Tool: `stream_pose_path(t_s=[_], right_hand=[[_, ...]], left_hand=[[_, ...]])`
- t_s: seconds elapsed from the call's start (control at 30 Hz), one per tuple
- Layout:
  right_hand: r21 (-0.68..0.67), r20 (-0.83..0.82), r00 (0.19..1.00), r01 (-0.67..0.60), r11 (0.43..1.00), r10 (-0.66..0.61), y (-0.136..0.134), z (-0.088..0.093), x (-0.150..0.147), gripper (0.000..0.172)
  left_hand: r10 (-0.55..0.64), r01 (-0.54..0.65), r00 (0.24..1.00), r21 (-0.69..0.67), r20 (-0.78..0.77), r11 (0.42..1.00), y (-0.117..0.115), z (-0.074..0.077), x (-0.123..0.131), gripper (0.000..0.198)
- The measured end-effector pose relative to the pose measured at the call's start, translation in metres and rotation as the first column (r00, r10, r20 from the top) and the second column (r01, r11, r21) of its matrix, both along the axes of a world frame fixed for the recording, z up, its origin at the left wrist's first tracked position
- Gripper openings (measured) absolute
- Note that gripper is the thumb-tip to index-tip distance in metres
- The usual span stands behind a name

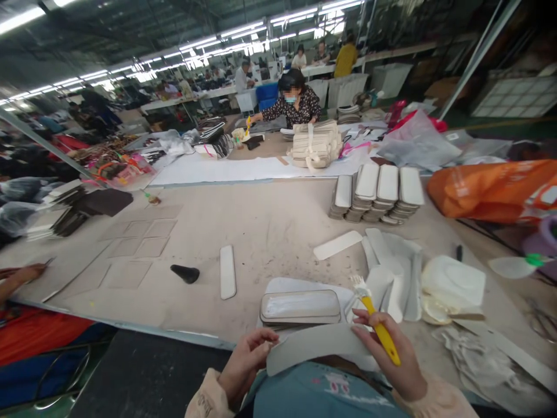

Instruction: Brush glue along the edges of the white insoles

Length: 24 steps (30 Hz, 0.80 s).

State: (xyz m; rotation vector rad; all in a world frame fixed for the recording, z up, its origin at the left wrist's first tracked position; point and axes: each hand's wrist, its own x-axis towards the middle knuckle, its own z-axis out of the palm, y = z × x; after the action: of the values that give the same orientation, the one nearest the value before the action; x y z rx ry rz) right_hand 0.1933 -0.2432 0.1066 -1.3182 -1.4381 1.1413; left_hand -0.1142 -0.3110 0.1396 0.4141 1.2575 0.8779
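Observation:
My left hand (250, 360) pinches the left end of a pale grey, curved strip (315, 343) close to my body. At the strip's other end is my right hand (394, 351), its fingers closed around a yellow-handled brush (382, 331) while its thumb and fingertips touch the strip. The brush's pale bristles point away from me, up over the table. Just beyond the strip lies a stack of rounded rectangular pieces (300, 306), the top one whitish and glossy with a dark edge. Loose white pieces (387, 278) are heaped to the right of the stack.
Stacked white-topped pieces (376, 183) stand at the back right. A cut white plastic container (455, 281) and a crumpled cloth (474, 360) lie on the right. A black object (185, 273) and one white piece (227, 271) lie left of centre. A co-worker (300, 104) sits opposite; another person's hand (26, 273) shows at left.

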Motion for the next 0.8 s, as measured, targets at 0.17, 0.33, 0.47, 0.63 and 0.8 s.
stream_pose_path(t_s=[0.17, 0.33, 0.47, 0.63, 0.8], right_hand=[[0.038, 0.092, 0.996, -0.017, 0.999, 0.013, 0.007, -0.009, -0.01, 0.022], [0.043, 0.103, 0.994, -0.044, 0.998, 0.039, 0.018, -0.019, -0.02, 0.02], [0.105, 0.172, 0.985, -0.044, 0.994, 0.025, 0.039, -0.032, -0.034, 0.017], [0.215, 0.313, 0.95, -0.061, 0.975, -0.01, 0.066, -0.052, -0.047, 0.01], [0.275, 0.434, 0.901, -0.134, 0.952, 0.002, 0.075, -0.069, -0.05, 0.008]], left_hand=[[-0.028, 0.034, 0.995, 0.065, -0.096, 0.997, 0.003, -0.012, -0.01, 0.054], [-0.014, 0.027, 0.928, 0.03, -0.372, 0.999, 0.023, -0.03, -0.024, 0.045], [-0.033, 0.107, 0.765, 0.077, -0.644, 0.991, 0.058, -0.046, -0.038, 0.037], [-0.104, 0.245, 0.5, 0.025, -0.86, 0.969, 0.093, -0.061, -0.044, 0.02], [-0.198, 0.296, 0.417, -0.073, -0.887, 0.952, 0.1, -0.072, -0.044, 0.016]])
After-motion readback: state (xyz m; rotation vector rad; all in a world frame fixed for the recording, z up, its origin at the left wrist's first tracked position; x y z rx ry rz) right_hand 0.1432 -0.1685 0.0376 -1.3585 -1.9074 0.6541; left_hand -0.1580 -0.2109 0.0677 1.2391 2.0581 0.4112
